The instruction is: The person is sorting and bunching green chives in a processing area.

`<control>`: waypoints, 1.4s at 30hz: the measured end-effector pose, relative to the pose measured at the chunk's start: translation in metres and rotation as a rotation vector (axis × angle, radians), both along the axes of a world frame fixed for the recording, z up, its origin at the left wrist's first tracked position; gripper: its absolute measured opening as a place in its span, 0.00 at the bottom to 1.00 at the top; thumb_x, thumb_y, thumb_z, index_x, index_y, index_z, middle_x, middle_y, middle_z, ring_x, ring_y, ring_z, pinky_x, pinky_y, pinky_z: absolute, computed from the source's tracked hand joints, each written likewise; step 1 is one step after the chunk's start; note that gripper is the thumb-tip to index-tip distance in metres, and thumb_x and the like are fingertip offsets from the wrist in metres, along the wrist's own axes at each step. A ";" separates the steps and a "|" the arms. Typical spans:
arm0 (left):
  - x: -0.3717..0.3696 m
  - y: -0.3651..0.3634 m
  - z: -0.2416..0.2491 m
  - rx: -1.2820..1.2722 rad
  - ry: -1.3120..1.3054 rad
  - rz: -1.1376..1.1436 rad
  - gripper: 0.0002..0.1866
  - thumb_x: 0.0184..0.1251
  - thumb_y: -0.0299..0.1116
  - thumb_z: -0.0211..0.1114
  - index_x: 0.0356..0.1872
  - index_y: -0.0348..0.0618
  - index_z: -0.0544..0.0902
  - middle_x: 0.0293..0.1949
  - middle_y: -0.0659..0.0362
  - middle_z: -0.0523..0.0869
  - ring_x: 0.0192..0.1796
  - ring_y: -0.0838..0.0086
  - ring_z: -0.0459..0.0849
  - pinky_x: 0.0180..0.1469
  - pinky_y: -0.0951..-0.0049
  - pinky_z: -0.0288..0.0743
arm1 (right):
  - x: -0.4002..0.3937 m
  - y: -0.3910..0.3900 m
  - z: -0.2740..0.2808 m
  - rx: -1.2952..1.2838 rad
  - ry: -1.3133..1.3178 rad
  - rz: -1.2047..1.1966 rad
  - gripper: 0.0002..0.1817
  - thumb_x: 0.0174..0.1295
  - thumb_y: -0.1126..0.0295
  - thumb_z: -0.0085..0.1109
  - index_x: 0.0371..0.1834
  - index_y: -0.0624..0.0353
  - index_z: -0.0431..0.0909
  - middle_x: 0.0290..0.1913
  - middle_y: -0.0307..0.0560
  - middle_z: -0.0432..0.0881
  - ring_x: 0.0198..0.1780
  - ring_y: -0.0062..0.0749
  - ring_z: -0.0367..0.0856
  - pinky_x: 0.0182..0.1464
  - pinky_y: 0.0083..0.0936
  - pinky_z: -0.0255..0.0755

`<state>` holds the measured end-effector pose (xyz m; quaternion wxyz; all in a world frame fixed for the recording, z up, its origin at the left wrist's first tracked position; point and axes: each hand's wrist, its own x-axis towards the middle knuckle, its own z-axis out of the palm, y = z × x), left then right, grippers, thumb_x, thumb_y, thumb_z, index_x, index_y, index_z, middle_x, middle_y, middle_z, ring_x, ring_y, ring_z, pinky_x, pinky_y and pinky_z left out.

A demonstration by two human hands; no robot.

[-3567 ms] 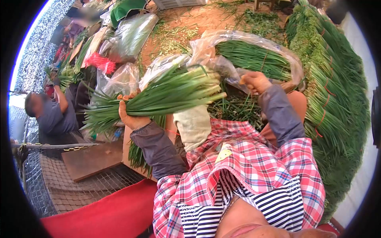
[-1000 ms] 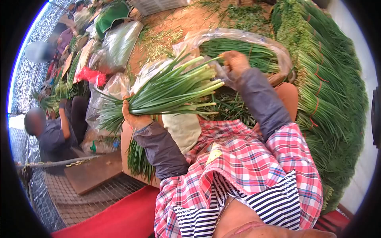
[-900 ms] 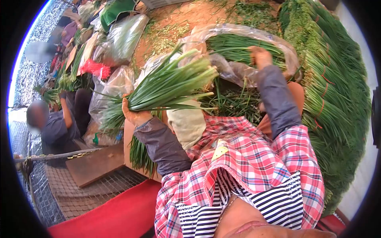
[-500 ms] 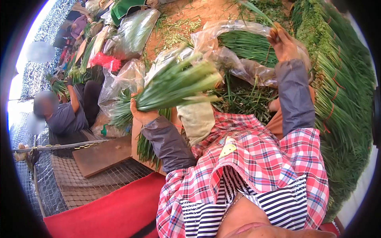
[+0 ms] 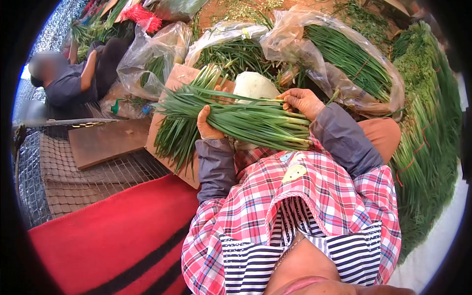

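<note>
Bright light glares off the silvery sheeting (image 5: 55, 33) at left. Below it, a brown board (image 5: 110, 141) lies on dark netting (image 5: 73, 189) beside a red, black-striped cloth (image 5: 128, 216). Reddish floor (image 5: 210, 15) shows at top; a pale sheet (image 5: 432, 241) edges the right.

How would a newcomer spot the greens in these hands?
Beyond the plaid shirt, the left hand holds the upper bunch, pale ends at the right hand. Those of the lower bunch, on the tan board, point away from the wearer.
</note>
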<state>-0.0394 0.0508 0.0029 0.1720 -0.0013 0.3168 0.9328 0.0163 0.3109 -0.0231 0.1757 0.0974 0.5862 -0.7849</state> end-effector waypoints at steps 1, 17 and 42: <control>-0.001 0.001 -0.004 0.037 0.028 0.004 0.36 0.49 0.36 0.61 0.62 0.41 0.61 0.61 0.52 0.66 0.65 0.58 0.61 0.65 0.47 0.54 | 0.000 0.001 0.000 0.103 -0.002 0.038 0.11 0.63 0.68 0.51 0.43 0.61 0.78 0.26 0.37 0.78 0.28 0.20 0.73 0.33 0.17 0.69; -0.046 -0.004 -0.022 0.016 -0.137 0.257 0.10 0.56 0.37 0.56 0.36 0.43 0.76 0.38 0.56 0.80 0.44 0.62 0.78 0.57 0.52 0.67 | 0.026 0.073 -0.039 -0.113 -0.238 -0.341 0.18 0.61 0.61 0.53 0.49 0.62 0.73 0.32 0.46 0.78 0.30 0.30 0.78 0.29 0.22 0.72; -0.092 -0.026 -0.057 0.113 -0.552 0.167 0.16 0.56 0.45 0.52 0.42 0.51 0.77 0.49 0.53 0.78 0.53 0.51 0.73 0.51 0.38 0.63 | -0.037 -0.021 0.002 0.479 0.273 0.100 0.27 0.51 0.50 0.57 0.53 0.52 0.74 0.48 0.55 0.77 0.49 0.40 0.76 0.50 0.30 0.67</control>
